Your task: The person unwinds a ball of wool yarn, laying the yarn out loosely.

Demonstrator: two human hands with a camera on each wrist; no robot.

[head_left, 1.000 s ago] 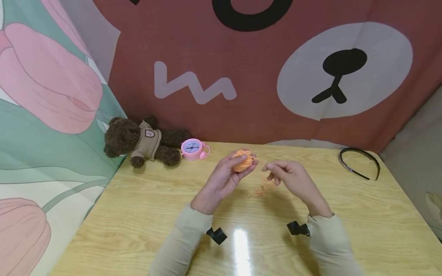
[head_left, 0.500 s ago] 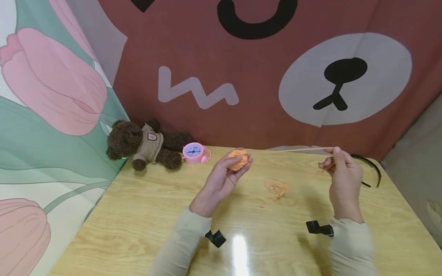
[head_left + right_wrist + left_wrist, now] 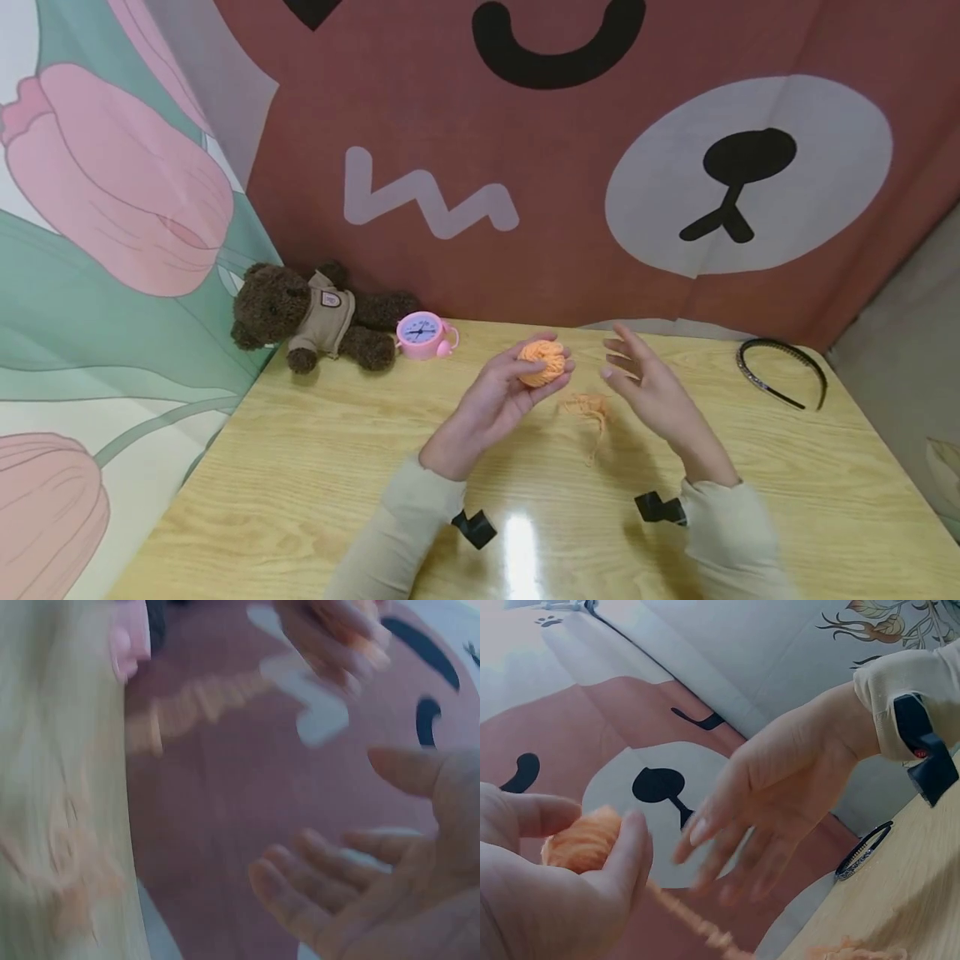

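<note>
While the left hand (image 3: 498, 398) grips it above the surface (image 3: 300, 467), the ball of orange yarn (image 3: 549, 364) sits between thumb and fingers, thumb across the near face, fingertips showing beyond the far side. Ball near-round; long axis hard to tell from the head view. In the left wrist view it looks slightly longer than tall, its wound strands curving across it. The exposed side faces the right hand (image 3: 656, 404).

From close by the ball a strand of yarn (image 3: 697, 922) slants downward, blurred in the right wrist view; where it joins the ball is hidden by the fingers. Below, on the surface, lies loose yarn (image 3: 588, 406): bunched part near the hands, a thin tail trailing toward the person.

Right hand apart from the ball and just beside it, fingers extended and separated, pointing leftward and away from the person, thumb held off from the fingers. Beige sleeves on both arms, a black device (image 3: 476, 530) at the left wrist, another at the right.

Farther out, left: pink alarm clock (image 3: 420, 333), dial tilted up, next to the legs of a brown teddy bear (image 3: 330, 321) lying with its head to the left. Far right: dark headband (image 3: 783, 346), its arch toward the back, ends toward the person. Behind all, a reddish-brown cloth (image 3: 562, 250) with a large bear face; at left, a tulip-print cloth (image 3: 127, 183).
</note>
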